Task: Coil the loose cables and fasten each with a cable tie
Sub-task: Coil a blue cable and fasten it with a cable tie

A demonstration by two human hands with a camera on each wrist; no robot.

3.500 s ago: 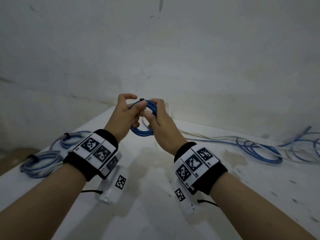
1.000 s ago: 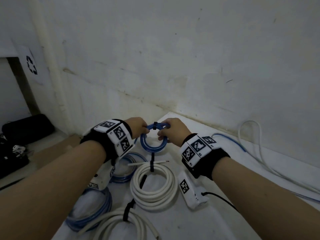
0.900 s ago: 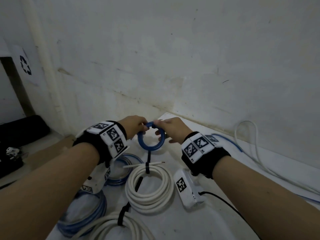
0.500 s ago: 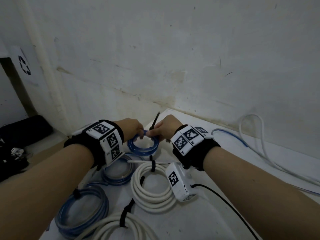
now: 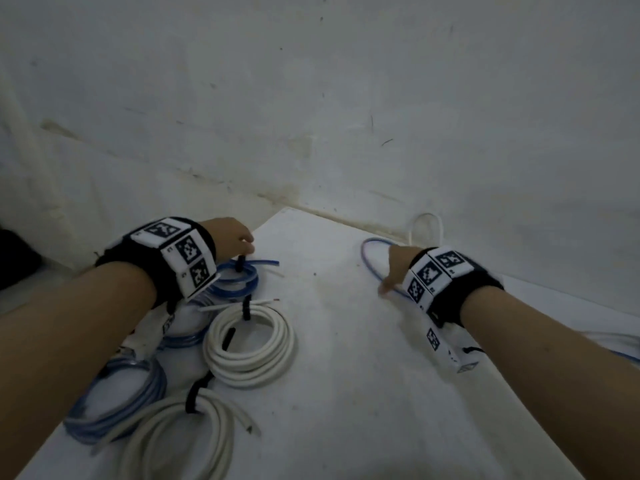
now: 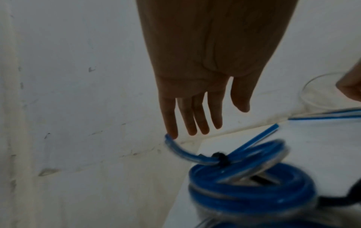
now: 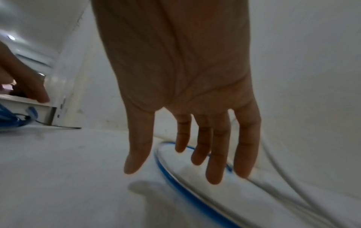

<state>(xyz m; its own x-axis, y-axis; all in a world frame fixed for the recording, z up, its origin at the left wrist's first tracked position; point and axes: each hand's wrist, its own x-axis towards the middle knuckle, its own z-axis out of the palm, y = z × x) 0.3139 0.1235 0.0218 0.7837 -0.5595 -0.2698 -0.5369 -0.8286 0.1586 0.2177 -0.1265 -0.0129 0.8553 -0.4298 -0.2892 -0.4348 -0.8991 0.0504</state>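
The right hand (image 7: 181, 86) has its fingers (image 7: 215, 154) straight and a little spread, tips hanging just over the curved end of a loose blue cable (image 7: 187, 189); none is curled round it yet, and whether a tip touches it I cannot tell. The left hand (image 6: 207, 61) is also slack and spread, its little finger at the free end of a small blue coil (image 5: 235, 277) whose black tie (image 5: 239, 263) stands up from it. It grips nothing.

Taking that small blue coil as the landmark: the loose blue cable lies well to its right on the white table (image 5: 346, 375), its rounded bend towards the wall (image 5: 311, 98) and its length running away to the right, off behind the right wrist. A thin white cable (image 5: 426, 225) loops at the wall just beyond that bend. Just in front of the landmark lies a white coil (image 5: 249, 344) with a black tie; further forward are 1 more white coil (image 5: 180, 441) and 1 larger blue coil (image 5: 117, 400), both tied, and a 3rd blue coil sits half hidden under the left wrist.

The step in hand looks like picking up the next cable. It would go best to pinch the bend itself between thumb and forefinger, lift it clear of the white cable beside it, then draw the length in along its own line, laying even turns into the left hand so no twist builds.
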